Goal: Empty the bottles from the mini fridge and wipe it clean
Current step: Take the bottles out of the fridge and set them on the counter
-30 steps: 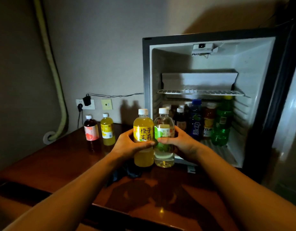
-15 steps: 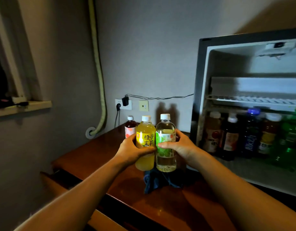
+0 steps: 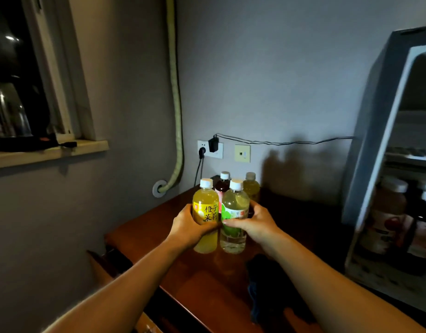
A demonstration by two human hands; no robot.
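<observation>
Two hands hold bottles above the brown table: left hand wraps the yellow bottle, right hand wraps the clear bottle (caps white). Mini fridge stands open, right.

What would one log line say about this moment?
left hand: grips yellow bottle | right hand: grips clear bottle | both above table | fridge: open, bottles remain

We see a padded pipe running down the grey wall into a round collar. Beside it a white socket holds a black adapter, and a window sill juts out at left.
</observation>
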